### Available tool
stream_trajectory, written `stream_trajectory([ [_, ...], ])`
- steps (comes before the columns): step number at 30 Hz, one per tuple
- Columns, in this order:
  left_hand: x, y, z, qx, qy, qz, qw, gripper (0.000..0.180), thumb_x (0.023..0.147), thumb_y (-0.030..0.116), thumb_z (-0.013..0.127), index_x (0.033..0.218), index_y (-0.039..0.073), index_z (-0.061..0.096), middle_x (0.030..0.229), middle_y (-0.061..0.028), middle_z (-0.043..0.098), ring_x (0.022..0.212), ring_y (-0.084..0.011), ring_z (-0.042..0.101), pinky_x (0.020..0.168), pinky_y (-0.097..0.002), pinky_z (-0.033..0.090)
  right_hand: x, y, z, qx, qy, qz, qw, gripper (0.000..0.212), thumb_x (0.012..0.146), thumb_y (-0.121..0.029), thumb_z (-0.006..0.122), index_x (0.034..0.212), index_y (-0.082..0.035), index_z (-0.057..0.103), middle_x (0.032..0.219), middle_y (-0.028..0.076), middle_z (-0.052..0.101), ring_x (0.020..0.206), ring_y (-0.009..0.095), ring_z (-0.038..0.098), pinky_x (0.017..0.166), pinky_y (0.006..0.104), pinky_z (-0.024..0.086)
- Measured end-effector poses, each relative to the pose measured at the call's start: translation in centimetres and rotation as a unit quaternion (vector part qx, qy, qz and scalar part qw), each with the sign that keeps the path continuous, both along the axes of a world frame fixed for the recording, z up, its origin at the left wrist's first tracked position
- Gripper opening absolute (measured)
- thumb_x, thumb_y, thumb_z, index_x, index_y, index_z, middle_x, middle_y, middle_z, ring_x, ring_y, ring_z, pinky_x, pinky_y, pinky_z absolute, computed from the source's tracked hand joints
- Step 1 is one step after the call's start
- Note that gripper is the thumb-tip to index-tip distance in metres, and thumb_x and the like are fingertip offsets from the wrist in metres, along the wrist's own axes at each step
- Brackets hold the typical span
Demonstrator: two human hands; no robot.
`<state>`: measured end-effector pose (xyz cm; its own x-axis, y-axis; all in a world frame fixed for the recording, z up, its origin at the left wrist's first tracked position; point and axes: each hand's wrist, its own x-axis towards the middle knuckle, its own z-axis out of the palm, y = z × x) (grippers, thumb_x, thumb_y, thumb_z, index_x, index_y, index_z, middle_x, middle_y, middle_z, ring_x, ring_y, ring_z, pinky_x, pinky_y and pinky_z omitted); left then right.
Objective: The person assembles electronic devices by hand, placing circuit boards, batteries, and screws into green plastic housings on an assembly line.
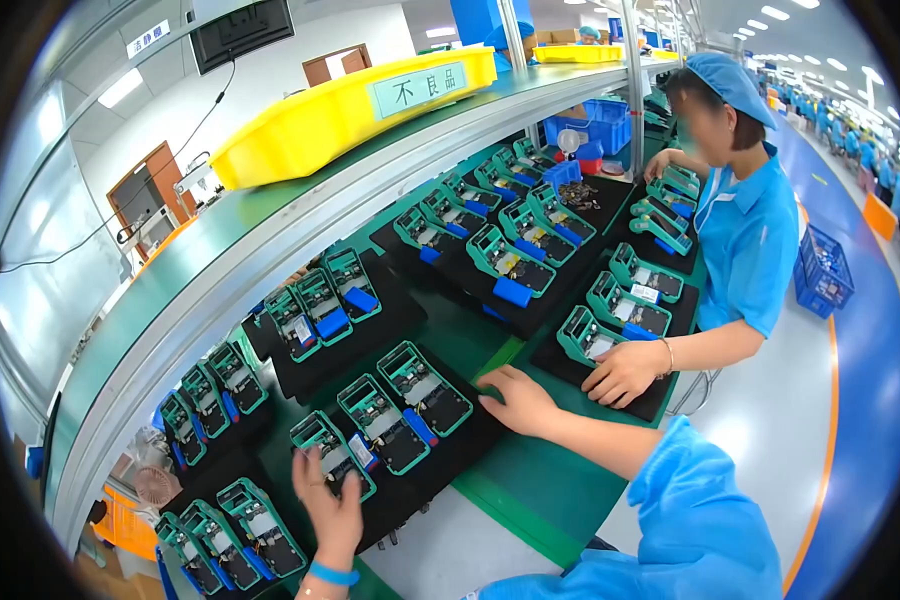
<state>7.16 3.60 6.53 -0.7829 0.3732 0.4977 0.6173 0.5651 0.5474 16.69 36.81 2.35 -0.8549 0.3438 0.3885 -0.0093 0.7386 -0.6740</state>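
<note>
In front of me a black foam mat (450, 458) carries three teal device housings with open insides, showing circuit boards, wires and blue battery packs. My left hand (332, 515), with a blue wristband, is spread at the near end of the leftmost housing (332, 450); its fingers overlap the housing's side, and contact is hard to tell. Beside that one lie the middle housing (382, 425) and the right-hand housing (425, 388). At the mat's right edge is my right hand (522, 402), fingers apart and a little bent, its tips at the mat, holding no housing.
A co-worker (740, 230) in blue stands at the right, one hand (625, 372) beside housings on another mat (660, 385). More mats of housings fill the green table (560, 470). A metal-edged shelf (300, 215) with a yellow bin (350, 115) runs above the left side.
</note>
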Motion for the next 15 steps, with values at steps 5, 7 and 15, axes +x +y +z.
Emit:
stream_trajectory([
  [5,2.9,-5.9,0.1,0.120,-0.312,0.143,0.932,0.075,0.092,0.022,0.064,0.155,0.008,0.025,0.161,-0.0175,0.017,0.147,-0.0323,0.022,0.117,-0.0443,0.024,3.2,-0.1,-1.5,-0.183,-0.069,-0.001,0.981,0.041,0.090,-0.026,0.065,0.125,-0.005,0.059,0.118,0.016,0.063,0.106,0.032,0.063,0.093,0.0392,0.051],
  [7,3.1,-6.5,-0.2,0.279,-0.477,0.165,0.817,0.078,0.093,0.024,0.064,0.157,0.012,0.021,0.155,-0.0102,0.030,0.143,-0.0295,0.029,0.110,-0.0585,0.026,2.4,0.1,-2.9,-0.218,-0.065,0.011,0.974,0.045,0.090,-0.027,0.066,0.126,-0.003,0.059,0.116,0.018,0.065,0.100,0.029,0.066,0.091,0.0385,0.052],
  [15,-2.2,-10.2,-5.0,0.336,-0.551,0.077,0.760,0.014,0.086,0.020,0.061,0.098,0.017,0.056,0.090,0.0014,0.055,0.086,-0.0166,0.051,0.083,-0.0470,0.040,0.7,-0.1,-3.6,-0.397,-0.046,0.024,0.916,0.039,0.091,-0.008,0.063,0.130,-0.004,0.058,0.118,0.013,0.065,0.098,0.020,0.064,0.069,0.0317,0.058],
])
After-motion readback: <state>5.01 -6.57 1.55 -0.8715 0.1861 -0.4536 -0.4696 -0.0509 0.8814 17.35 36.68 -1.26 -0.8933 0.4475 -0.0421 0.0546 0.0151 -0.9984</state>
